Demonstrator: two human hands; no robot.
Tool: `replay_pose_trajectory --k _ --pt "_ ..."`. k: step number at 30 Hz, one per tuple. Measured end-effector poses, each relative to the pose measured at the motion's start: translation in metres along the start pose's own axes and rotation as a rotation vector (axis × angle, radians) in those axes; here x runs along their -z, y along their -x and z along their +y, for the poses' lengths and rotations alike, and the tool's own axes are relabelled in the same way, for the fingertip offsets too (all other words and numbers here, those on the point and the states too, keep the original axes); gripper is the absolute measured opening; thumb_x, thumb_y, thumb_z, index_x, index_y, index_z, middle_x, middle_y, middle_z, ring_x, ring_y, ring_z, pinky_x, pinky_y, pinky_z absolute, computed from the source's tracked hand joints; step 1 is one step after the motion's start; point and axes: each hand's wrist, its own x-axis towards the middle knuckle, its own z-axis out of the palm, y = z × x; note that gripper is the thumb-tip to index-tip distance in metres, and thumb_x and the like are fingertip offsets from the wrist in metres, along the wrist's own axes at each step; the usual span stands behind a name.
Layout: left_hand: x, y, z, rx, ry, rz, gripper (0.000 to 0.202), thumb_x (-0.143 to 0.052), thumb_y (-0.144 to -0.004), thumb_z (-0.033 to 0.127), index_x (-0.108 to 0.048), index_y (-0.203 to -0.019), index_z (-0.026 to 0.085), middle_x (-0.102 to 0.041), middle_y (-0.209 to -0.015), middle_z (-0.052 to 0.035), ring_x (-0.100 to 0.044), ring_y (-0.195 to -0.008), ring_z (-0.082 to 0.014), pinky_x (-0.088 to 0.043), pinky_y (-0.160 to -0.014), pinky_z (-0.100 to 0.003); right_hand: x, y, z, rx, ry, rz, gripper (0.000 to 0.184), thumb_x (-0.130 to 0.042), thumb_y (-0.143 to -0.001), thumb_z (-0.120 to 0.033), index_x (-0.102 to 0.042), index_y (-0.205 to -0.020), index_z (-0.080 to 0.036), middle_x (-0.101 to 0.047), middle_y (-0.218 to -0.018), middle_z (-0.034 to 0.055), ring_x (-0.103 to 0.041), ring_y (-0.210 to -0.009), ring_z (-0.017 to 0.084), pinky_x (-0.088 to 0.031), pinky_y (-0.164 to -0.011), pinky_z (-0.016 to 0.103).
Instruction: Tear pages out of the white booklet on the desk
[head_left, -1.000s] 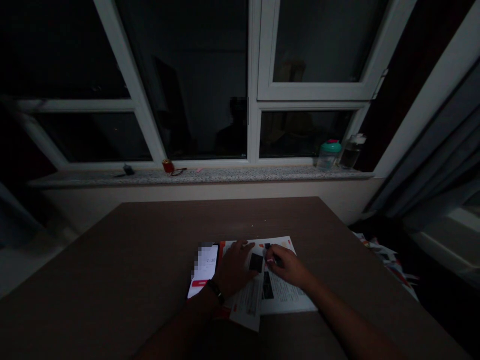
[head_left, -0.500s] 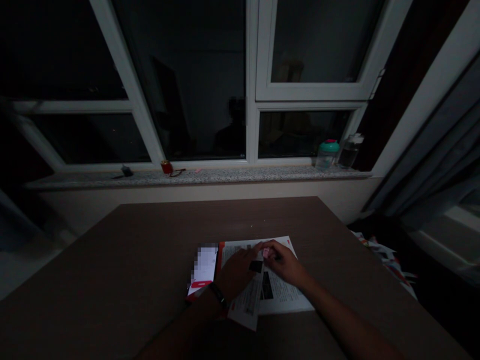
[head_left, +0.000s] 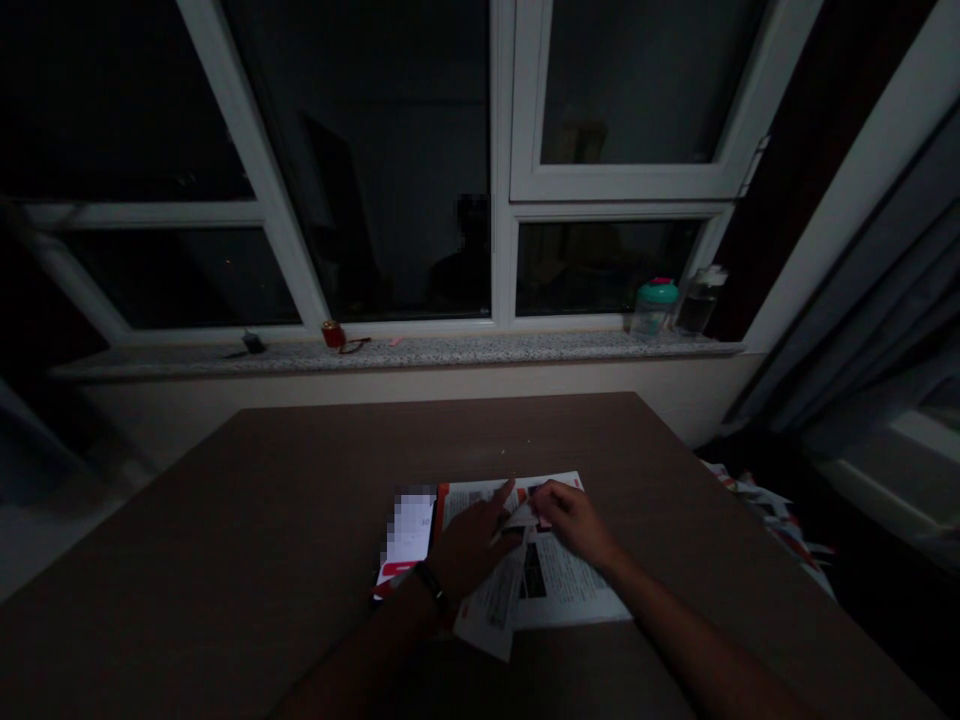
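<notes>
A printed leaflet [head_left: 559, 590] with text and dark pictures lies on the brown table [head_left: 262, 520]. My left hand [head_left: 469, 545] rests on the leaflet's left half, fingers pressed down, forefinger stretched toward the top edge. My right hand [head_left: 574, 520] is curled at the top middle of the leaflet, fingertips pinching a small pinkish piece of paper that is too dim to name. The two hands almost touch. A lit phone [head_left: 409, 540] lies just left of my left hand.
A stone windowsill [head_left: 420, 350] runs behind the table, with a small red object [head_left: 332, 334], a green-lidded jar [head_left: 655, 305] and a clear bottle [head_left: 700, 302]. Dark windows stand above. Curtains hang at the right, with papers [head_left: 780, 530] on the floor below.
My left forefinger has stretched up toward my right hand. My right hand shifted slightly along the leaflet's top edge and closed its pinch. A strip of the page has lifted between the hands.
</notes>
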Motion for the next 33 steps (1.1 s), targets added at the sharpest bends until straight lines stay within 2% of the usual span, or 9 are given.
replay_pose_trajectory --k 4,8,11,16,19,23,28,33 --pt "0.008 0.002 0.007 -0.039 -0.057 -0.023 0.045 -0.044 -0.097 0.028 -0.038 -0.142 0.027 -0.062 -0.115 -0.0051 -0.057 -0.103 -0.0217 -0.043 -0.091 -0.036 0.010 0.000 -0.003 -0.006 0.193 0.093 0.031 -0.048 -0.089 -0.038 -0.057 -0.067 -0.018 -0.052 -0.056 -0.0031 -0.050 -0.056 0.013 -0.038 -0.055 0.023" --pt "0.008 0.001 0.010 -0.104 -0.131 -0.029 0.032 -0.048 -0.096 0.030 -0.054 -0.127 0.024 -0.061 -0.115 -0.0054 -0.054 -0.107 -0.0225 -0.042 -0.094 -0.037 0.021 0.001 -0.005 -0.019 0.407 0.077 0.019 -0.054 -0.083 -0.032 -0.060 -0.072 -0.018 -0.058 -0.064 -0.0014 -0.053 -0.062 0.015 -0.039 -0.059 0.024" --pt "0.005 0.000 0.009 -0.178 -0.188 -0.061 0.033 -0.060 -0.090 0.030 -0.057 -0.122 0.024 -0.059 -0.119 -0.0056 -0.050 -0.115 -0.0250 -0.038 -0.099 -0.040 0.024 0.000 -0.004 0.016 0.531 0.057 0.008 -0.062 -0.076 -0.026 -0.062 -0.081 -0.019 -0.062 -0.076 0.0015 -0.057 -0.073 0.018 -0.042 -0.067 0.027" --pt "0.002 0.002 0.007 -0.183 -0.252 -0.088 0.045 -0.070 -0.082 0.037 -0.057 -0.124 0.026 -0.051 -0.133 -0.0069 -0.042 -0.125 -0.0294 -0.033 -0.104 -0.047 0.019 0.001 -0.007 0.093 0.765 0.056 0.022 -0.062 -0.072 -0.011 -0.063 -0.091 -0.021 -0.064 -0.092 0.0051 -0.054 -0.093 0.024 -0.041 -0.082 0.035" --pt "0.001 0.004 0.007 -0.191 -0.275 -0.091 0.050 -0.068 -0.084 0.039 -0.052 -0.130 0.027 -0.046 -0.139 -0.0073 -0.038 -0.128 -0.0300 -0.031 -0.105 -0.048 0.013 0.004 -0.012 0.131 0.759 -0.008 0.022 -0.063 -0.077 -0.016 -0.064 -0.098 -0.022 -0.064 -0.097 0.0065 -0.053 -0.098 0.025 -0.041 -0.085 0.036" --pt "0.004 0.004 0.010 -0.183 -0.284 -0.111 0.050 -0.065 -0.087 0.041 -0.050 -0.133 0.027 -0.048 -0.138 -0.0081 -0.040 -0.127 -0.0305 -0.032 -0.105 -0.049 0.009 0.007 -0.012 0.166 0.698 -0.094 0.034 -0.068 -0.077 -0.020 -0.062 -0.110 -0.022 -0.063 -0.107 0.0084 -0.054 -0.103 0.025 -0.042 -0.090 0.038" --pt "0.012 0.004 0.017 -0.215 -0.183 -0.135 0.040 -0.058 -0.093 0.037 -0.052 -0.130 0.024 -0.060 -0.124 -0.0055 -0.050 -0.115 -0.0251 -0.040 -0.098 -0.040 0.014 0.003 -0.002 0.144 0.711 -0.092 0.042 -0.070 -0.076 -0.017 -0.060 -0.116 -0.022 -0.062 -0.114 0.0097 -0.054 -0.109 0.026 -0.040 -0.096 0.041" --pt "0.013 0.004 0.017 -0.249 -0.157 -0.144 0.038 -0.056 -0.093 0.042 -0.055 -0.127 0.024 -0.063 -0.120 -0.0055 -0.053 -0.111 -0.0254 -0.040 -0.095 -0.040 0.019 0.002 0.000 0.141 0.668 -0.108 0.041 -0.067 -0.078 -0.016 -0.060 -0.118 -0.022 -0.061 -0.116 0.0105 -0.053 -0.111 0.026 -0.040 -0.097 0.042"
